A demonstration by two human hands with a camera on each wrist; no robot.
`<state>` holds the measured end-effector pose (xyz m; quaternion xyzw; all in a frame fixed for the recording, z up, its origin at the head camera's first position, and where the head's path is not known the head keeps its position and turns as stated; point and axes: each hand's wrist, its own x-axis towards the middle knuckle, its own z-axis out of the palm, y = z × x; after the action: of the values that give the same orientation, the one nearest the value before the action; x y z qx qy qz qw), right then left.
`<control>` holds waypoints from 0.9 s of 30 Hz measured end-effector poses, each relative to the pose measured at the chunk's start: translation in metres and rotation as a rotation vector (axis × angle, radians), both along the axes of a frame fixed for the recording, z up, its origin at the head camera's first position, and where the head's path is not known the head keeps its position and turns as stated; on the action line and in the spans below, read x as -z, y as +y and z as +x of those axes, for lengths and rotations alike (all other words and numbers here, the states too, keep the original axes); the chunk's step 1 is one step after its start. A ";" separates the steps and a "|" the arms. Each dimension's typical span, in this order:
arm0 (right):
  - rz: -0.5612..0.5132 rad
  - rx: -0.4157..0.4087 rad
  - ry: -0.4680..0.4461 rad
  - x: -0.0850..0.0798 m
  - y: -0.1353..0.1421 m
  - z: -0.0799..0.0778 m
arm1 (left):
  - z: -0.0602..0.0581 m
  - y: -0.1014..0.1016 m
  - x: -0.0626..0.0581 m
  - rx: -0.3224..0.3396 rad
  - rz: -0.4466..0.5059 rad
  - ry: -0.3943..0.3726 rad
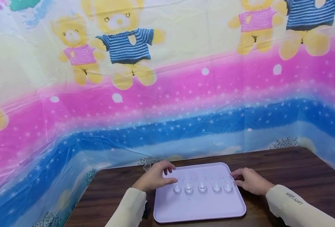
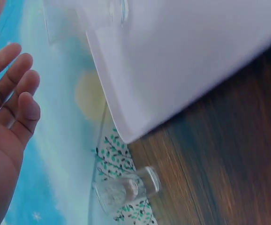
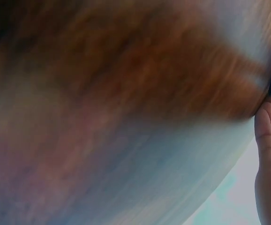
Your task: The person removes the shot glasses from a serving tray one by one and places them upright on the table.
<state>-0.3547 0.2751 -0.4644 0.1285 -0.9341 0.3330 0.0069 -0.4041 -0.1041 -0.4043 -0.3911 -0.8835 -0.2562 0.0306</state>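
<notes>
Several small clear glasses (image 1: 202, 186) stand in a row across a pale lilac tray (image 1: 201, 209). My left hand (image 1: 158, 176) hovers over the tray's left side, thumb close to the leftmost glass (image 1: 177, 187); contact is unclear. In the left wrist view, that hand (image 2: 9, 112) has loosely bent fingers with nothing between them. At the tray's right edge is my right hand (image 1: 251, 180), its fingertips beside the rightmost glass (image 1: 228, 186). The right wrist view is mostly blurred and shows its fingers (image 3: 265, 124) extended against a dark edge.
Another clear glass (image 2: 126, 190) stands off the tray, on the table behind my left hand. The dark wooden table (image 1: 281, 167) meets a patterned cloth backdrop (image 1: 167, 126) with bears, which hangs along its back and sides.
</notes>
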 end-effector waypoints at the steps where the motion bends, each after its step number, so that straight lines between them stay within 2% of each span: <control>1: -0.001 0.002 0.001 0.001 0.000 0.000 | 0.001 0.002 0.001 0.011 -0.006 -0.005; 9: -0.003 0.002 0.003 0.004 0.000 0.000 | 0.002 0.010 0.005 0.037 -0.089 -0.044; 19: 0.012 0.051 -0.015 0.002 -0.006 0.003 | 0.004 0.013 0.008 0.001 -0.112 -0.090; 27: 0.053 0.049 -0.014 -0.002 -0.008 0.002 | 0.002 0.012 0.005 0.022 -0.096 -0.051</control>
<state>-0.3522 0.2668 -0.4624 0.1035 -0.9455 0.3088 0.0051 -0.4021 -0.0920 -0.4097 -0.3948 -0.8910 -0.2236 -0.0138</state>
